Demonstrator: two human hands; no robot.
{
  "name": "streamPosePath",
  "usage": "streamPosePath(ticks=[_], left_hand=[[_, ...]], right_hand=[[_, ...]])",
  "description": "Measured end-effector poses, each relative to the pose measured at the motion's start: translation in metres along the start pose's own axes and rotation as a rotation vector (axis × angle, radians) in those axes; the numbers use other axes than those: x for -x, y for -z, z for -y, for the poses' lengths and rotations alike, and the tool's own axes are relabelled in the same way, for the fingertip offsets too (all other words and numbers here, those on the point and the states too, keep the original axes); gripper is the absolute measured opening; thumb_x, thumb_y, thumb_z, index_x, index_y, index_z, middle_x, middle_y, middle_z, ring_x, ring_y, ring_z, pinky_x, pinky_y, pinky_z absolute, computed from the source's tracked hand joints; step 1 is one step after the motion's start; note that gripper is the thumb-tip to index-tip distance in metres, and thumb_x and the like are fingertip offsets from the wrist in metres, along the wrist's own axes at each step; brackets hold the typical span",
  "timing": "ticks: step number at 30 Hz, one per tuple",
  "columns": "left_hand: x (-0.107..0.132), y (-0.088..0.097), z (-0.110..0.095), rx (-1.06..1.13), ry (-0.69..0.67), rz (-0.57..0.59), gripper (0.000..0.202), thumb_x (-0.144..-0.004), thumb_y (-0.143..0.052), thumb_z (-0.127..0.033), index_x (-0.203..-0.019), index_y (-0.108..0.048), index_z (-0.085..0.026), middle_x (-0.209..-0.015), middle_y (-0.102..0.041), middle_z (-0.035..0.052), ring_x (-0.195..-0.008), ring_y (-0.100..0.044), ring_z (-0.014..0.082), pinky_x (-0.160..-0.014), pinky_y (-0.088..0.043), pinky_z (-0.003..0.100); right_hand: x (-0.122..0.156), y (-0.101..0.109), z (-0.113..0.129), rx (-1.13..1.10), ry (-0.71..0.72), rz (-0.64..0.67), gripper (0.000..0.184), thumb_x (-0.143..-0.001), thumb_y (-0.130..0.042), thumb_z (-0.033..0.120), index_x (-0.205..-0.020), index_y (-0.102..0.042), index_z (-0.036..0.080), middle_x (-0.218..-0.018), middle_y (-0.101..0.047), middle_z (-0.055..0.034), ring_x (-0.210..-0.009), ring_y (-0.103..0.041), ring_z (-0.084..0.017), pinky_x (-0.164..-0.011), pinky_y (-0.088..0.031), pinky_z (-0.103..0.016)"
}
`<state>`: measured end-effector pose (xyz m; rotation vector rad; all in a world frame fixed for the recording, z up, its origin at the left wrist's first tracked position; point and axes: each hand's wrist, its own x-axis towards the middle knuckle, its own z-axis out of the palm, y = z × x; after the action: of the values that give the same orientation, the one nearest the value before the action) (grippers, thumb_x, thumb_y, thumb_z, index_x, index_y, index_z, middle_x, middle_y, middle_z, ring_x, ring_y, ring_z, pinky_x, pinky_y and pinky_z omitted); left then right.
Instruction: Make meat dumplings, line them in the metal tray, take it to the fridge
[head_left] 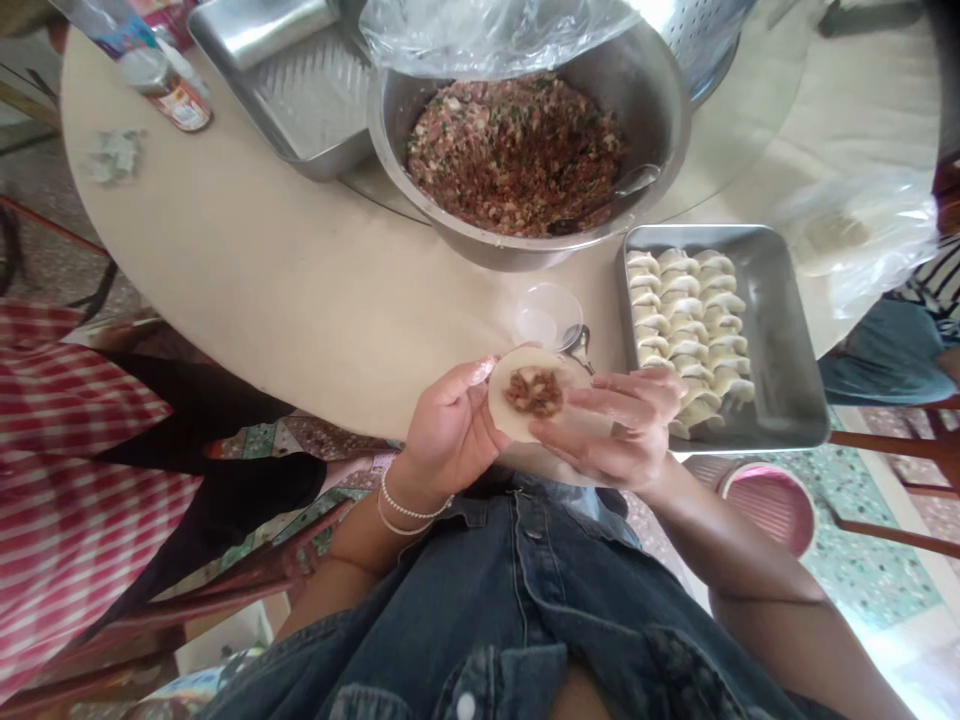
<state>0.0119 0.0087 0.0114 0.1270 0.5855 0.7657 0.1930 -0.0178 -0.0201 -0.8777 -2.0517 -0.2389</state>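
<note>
A round dumpling wrapper point(501, 405) with a small heap of meat filling point(534, 391) in its middle lies across the fingers of my left hand point(454, 425), its thumb at the upper left edge. The fingers of my right hand point(626, 425) are on the right edge of the same wrapper. Just beyond the hands stands a small clear bowl point(536, 312) with a spoon point(576, 338) beside its rim. Near my right hand, a metal tray point(784, 350) holds rows of folded dumplings point(686, 310).
A large metal bowl point(487, 250) of meat filling point(517, 155) stands ahead, partly under plastic film point(495, 40). At the back left are another metal tray point(322, 165) and a jar point(169, 95). A plastic bag point(862, 240) lies right. People sit on both sides.
</note>
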Motion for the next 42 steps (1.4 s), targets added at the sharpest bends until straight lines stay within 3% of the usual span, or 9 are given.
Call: streamPosePath(ticks=[4, 8, 15, 22, 24, 28, 35, 38, 42], left_hand=[[0.001, 0.004, 0.002, -0.038, -0.025, 0.027, 0.042, -0.091, -0.038, -0.028, -0.117, -0.063, -0.006, -0.115, -0.071, 0.015, -0.129, -0.054, 0.0312, -0.108, -0.044, 0.047], [0.002, 0.01, 0.012, -0.087, -0.112, 0.085, 0.034, -0.09, -0.049, -0.034, -0.108, -0.069, -0.013, -0.116, -0.071, 0.0106, -0.129, -0.054, 0.0303, -0.107, -0.046, 0.044], [0.006, 0.013, 0.025, -0.281, -0.309, 0.2, 0.031, -0.094, -0.053, -0.035, -0.118, -0.068, -0.024, -0.136, -0.062, 0.0041, -0.132, -0.052, 0.0231, -0.108, -0.046, 0.032], [0.005, 0.018, 0.026, -0.336, -0.403, 0.247, 0.029, -0.096, -0.05, -0.036, -0.112, -0.072, -0.025, -0.123, -0.07, 0.0001, -0.121, -0.061, 0.0165, -0.098, -0.051, 0.022], [0.005, 0.018, 0.026, -0.336, -0.398, 0.233, 0.032, -0.097, -0.048, -0.036, -0.119, -0.068, -0.026, -0.127, -0.068, 0.0, -0.124, -0.059, 0.0184, -0.1, -0.05, 0.025], [0.007, 0.014, 0.021, -0.335, -0.324, 0.183, 0.049, -0.096, -0.048, -0.04, -0.143, -0.046, -0.024, -0.134, -0.062, 0.0059, -0.13, -0.054, 0.0265, -0.106, -0.047, 0.037], [0.001, 0.008, 0.021, -0.195, -0.246, 0.122, 0.055, -0.094, -0.042, -0.046, -0.143, -0.043, -0.021, -0.146, -0.051, 0.0099, -0.139, -0.043, 0.0295, -0.117, -0.035, 0.047], [-0.004, 0.005, 0.035, -0.147, -0.33, 0.071, 0.06, -0.093, -0.034, -0.053, -0.142, -0.043, -0.021, -0.15, -0.048, 0.0078, -0.145, -0.035, 0.0274, -0.122, -0.026, 0.046], [-0.005, 0.006, 0.047, -0.25, -0.503, 0.084, 0.054, -0.092, -0.038, -0.055, -0.139, -0.048, -0.03, -0.157, -0.037, -0.0025, -0.15, -0.023, 0.0226, -0.122, -0.024, 0.042]], right_hand=[[0.0, 0.0, 0.002, -0.01, -0.062, 0.0, 0.012, -0.081, -0.074, 0.039, -0.092, -0.07, 0.037, -0.1, -0.058, 0.0033, -0.098, -0.052, -0.014, -0.083, -0.038, -0.032], [-0.004, 0.001, -0.001, -0.003, -0.131, -0.033, 0.011, -0.082, -0.072, 0.035, -0.093, -0.07, 0.034, -0.101, -0.057, 0.0005, -0.101, -0.054, -0.018, -0.083, -0.042, -0.036], [-0.017, -0.002, -0.003, -0.006, -0.192, -0.105, 0.014, -0.079, -0.075, 0.033, -0.092, -0.071, 0.028, -0.104, -0.052, -0.0034, -0.099, -0.054, -0.019, -0.084, -0.046, -0.038], [-0.017, -0.003, -0.003, -0.08, -0.318, -0.007, 0.046, -0.079, -0.073, 0.041, -0.123, -0.062, 0.034, -0.114, -0.053, -0.007, -0.107, -0.055, -0.025, -0.09, -0.046, -0.047], [-0.018, -0.002, -0.004, -0.168, -0.347, 0.042, 0.04, -0.079, -0.074, 0.039, -0.118, -0.066, 0.036, -0.118, -0.053, -0.0046, -0.111, -0.053, -0.024, -0.093, -0.044, -0.047], [-0.021, -0.001, -0.006, -0.294, -0.359, 0.113, 0.02, -0.081, -0.072, 0.035, -0.1, -0.072, 0.039, -0.12, -0.054, 0.0005, -0.114, -0.053, -0.023, -0.096, -0.042, -0.049], [-0.026, -0.004, 0.0, -0.201, -0.34, 0.026, 0.016, -0.08, -0.074, 0.028, -0.095, -0.072, 0.032, -0.105, -0.059, 0.0006, -0.106, -0.053, -0.02, -0.094, -0.041, -0.045], [-0.029, -0.006, 0.001, -0.113, -0.394, -0.044, 0.012, -0.081, -0.073, 0.03, -0.092, -0.072, 0.03, -0.098, -0.06, 0.0004, -0.103, -0.054, -0.02, -0.093, -0.04, -0.043], [-0.032, -0.007, 0.003, 0.049, -0.378, -0.05, 0.006, -0.083, -0.071, 0.028, -0.089, -0.072, 0.029, -0.095, -0.062, -0.0012, -0.105, -0.053, -0.023, -0.093, -0.039, -0.046]])
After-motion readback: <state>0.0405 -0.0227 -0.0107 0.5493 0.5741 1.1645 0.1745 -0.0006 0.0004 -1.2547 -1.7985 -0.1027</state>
